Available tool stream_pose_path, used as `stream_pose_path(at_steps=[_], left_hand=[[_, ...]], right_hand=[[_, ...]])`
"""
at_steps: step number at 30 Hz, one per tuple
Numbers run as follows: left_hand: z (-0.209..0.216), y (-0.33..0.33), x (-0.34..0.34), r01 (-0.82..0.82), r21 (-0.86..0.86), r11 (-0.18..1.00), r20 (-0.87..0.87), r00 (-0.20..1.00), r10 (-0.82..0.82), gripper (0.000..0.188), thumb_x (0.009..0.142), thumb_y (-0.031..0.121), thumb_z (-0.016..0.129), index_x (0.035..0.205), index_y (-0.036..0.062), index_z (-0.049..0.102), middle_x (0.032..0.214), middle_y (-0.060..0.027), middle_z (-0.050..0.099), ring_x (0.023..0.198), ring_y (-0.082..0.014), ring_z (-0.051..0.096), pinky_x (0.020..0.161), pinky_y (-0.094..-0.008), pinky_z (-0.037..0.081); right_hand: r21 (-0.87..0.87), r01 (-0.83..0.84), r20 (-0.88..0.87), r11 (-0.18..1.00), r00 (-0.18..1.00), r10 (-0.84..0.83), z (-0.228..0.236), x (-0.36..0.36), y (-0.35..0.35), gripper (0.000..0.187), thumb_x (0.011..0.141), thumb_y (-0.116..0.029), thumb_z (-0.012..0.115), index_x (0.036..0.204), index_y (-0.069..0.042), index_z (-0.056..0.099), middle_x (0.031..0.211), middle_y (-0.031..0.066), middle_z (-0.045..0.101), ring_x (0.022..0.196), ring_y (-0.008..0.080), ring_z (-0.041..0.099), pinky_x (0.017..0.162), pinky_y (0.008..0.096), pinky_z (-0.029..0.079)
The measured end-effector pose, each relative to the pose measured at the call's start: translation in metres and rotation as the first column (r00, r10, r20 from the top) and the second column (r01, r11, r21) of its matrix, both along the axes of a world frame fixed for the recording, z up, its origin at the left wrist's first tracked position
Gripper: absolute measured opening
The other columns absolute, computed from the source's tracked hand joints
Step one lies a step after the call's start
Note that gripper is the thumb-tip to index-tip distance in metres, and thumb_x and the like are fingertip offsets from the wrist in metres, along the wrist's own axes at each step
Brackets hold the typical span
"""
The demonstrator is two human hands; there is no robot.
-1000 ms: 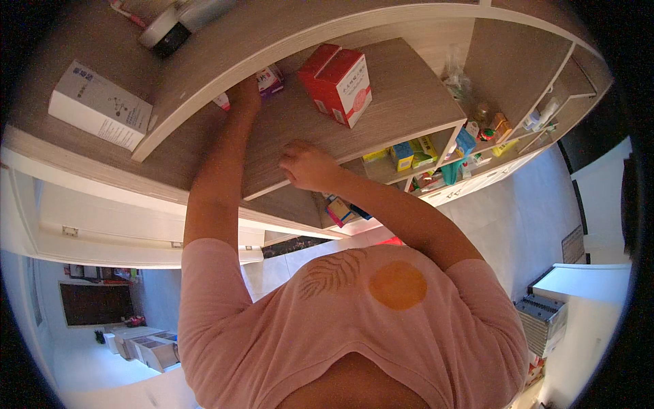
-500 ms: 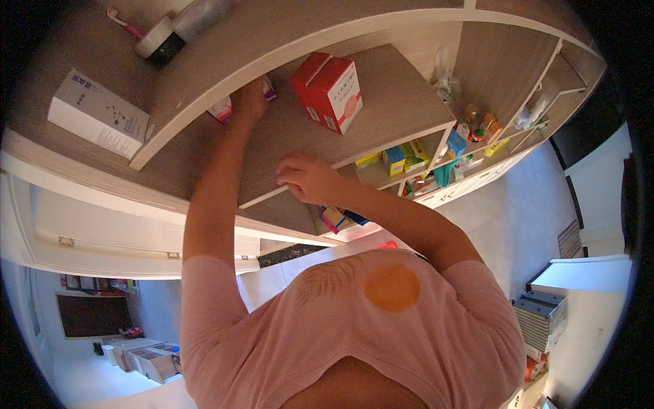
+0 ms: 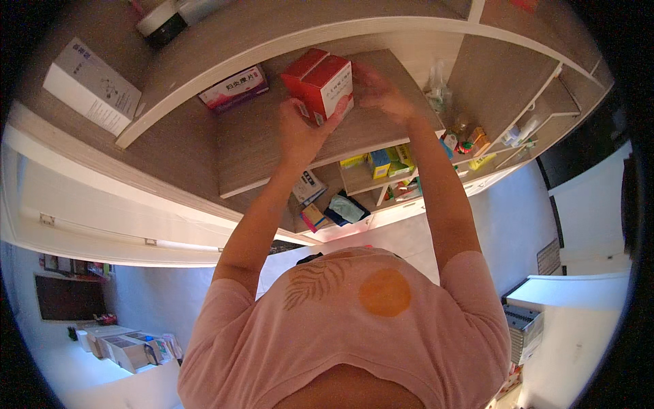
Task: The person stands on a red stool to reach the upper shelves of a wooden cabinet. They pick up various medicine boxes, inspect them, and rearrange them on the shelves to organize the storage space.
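Observation:
A pair of red and white cartons (image 3: 318,85) stands side by side on the middle shelf board. My left hand (image 3: 303,133) is closed round their near left side, the thumb against the white front face. On the other side, my right hand (image 3: 385,95) has its fingers stretched toward the cartons' right edge; whether the fingertips touch is hard to tell. To the left, deeper in the same compartment, lies a flat white and purple box (image 3: 235,88), with no hand on it.
A tall white box (image 3: 93,85) stands on the left shelf, beyond an upright edge. Lower compartments hold yellow and blue boxes (image 3: 380,163), a dark bag (image 3: 346,208) and a white box (image 3: 308,187). A clear plastic bag (image 3: 438,85) sits at the right.
My left hand has left the white and purple box and moved right onto the red and white cartons. My right hand has risen from the shelf's front edge to their right side.

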State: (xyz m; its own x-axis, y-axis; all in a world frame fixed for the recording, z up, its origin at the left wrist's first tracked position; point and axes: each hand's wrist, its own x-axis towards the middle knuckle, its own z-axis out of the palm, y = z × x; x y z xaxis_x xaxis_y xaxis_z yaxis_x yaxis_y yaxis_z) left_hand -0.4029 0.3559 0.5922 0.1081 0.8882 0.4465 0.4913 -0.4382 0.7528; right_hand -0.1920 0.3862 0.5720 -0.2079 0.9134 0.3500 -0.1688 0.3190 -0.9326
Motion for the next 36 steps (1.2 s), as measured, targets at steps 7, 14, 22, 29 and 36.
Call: stream_pose_path(at_steps=[7, 14, 22, 29, 36], left_hand=[[-0.034, 0.021, 0.004, -0.02, 0.119, 0.993, 0.04, 0.999, 0.016, 0.051, 0.079, 0.017, 0.063, 0.115, -0.0044, 0.034, 0.108, -0.0241, 0.046, 0.1, -0.0332, 0.05, 0.079, -0.0386, 0.044], [-0.036, 0.053, 0.014, 0.1, 0.054, 0.994, -0.12, 0.988, -0.093, 0.04, 0.085, 0.01, 0.051, 0.12, -0.0017, 0.036, 0.107, -0.0222, 0.053, 0.097, -0.0341, 0.055, 0.083, -0.0416, 0.043], [-0.017, 0.099, 0.105, 0.25, 0.013, 0.968, -0.099, 0.964, -0.247, 0.041, 0.087, 0.014, 0.048, 0.122, -0.0023, 0.037, 0.114, -0.0215, 0.051, 0.104, -0.0339, 0.051, 0.088, -0.0394, 0.04], [-0.045, 0.148, 0.156, 0.233, -0.067, 0.97, -0.031, 0.971, -0.235, 0.044, 0.088, 0.023, 0.047, 0.123, -0.0019, 0.039, 0.116, -0.0223, 0.049, 0.108, -0.0332, 0.048, 0.091, -0.0397, 0.037], [-0.048, 0.176, 0.162, 0.28, -0.11, 0.954, -0.111, 0.95, -0.292, 0.066, 0.077, 0.005, 0.06, 0.131, -0.0042, 0.022, 0.122, -0.0223, 0.044, 0.113, -0.0299, 0.046, 0.093, -0.0342, 0.036]], right_hand=[[-0.088, -0.064, 0.38, 0.994, 0.92, 0.094, 0.005, -0.01, 0.026, 0.063, 0.071, -0.012, 0.064, 0.127, -0.003, 0.037, 0.12, 0.0125, 0.049, 0.108, 0.0222, 0.047, 0.089, 0.0335, 0.04], [0.009, 0.319, 0.349, 0.948, 0.887, -0.302, 0.012, -0.026, 0.006, 0.051, 0.073, -0.014, 0.066, 0.118, -0.001, 0.046, 0.109, 0.0162, 0.058, 0.1, 0.0255, 0.055, 0.087, 0.0353, 0.044], [0.192, 0.583, 0.222, 0.79, 0.758, -0.613, -0.003, 0.048, 0.059, 0.058, 0.068, -0.013, 0.068, 0.12, 0.0, 0.044, 0.106, 0.0165, 0.059, 0.097, 0.0256, 0.057, 0.084, 0.0347, 0.045], [0.094, 0.627, 0.263, 0.773, 0.733, -0.627, 0.015, 0.08, 0.063, 0.055, 0.07, -0.003, 0.059, 0.121, 0.002, 0.041, 0.107, 0.0179, 0.057, 0.1, 0.0248, 0.055, 0.085, 0.0326, 0.043], [0.155, 0.375, 0.031, 0.914, 0.923, -0.384, -0.016, 0.113, 0.105, 0.061, 0.068, -0.002, 0.061, 0.125, -0.001, 0.039, 0.115, 0.0171, 0.053, 0.105, 0.0263, 0.052, 0.09, 0.0334, 0.042]])
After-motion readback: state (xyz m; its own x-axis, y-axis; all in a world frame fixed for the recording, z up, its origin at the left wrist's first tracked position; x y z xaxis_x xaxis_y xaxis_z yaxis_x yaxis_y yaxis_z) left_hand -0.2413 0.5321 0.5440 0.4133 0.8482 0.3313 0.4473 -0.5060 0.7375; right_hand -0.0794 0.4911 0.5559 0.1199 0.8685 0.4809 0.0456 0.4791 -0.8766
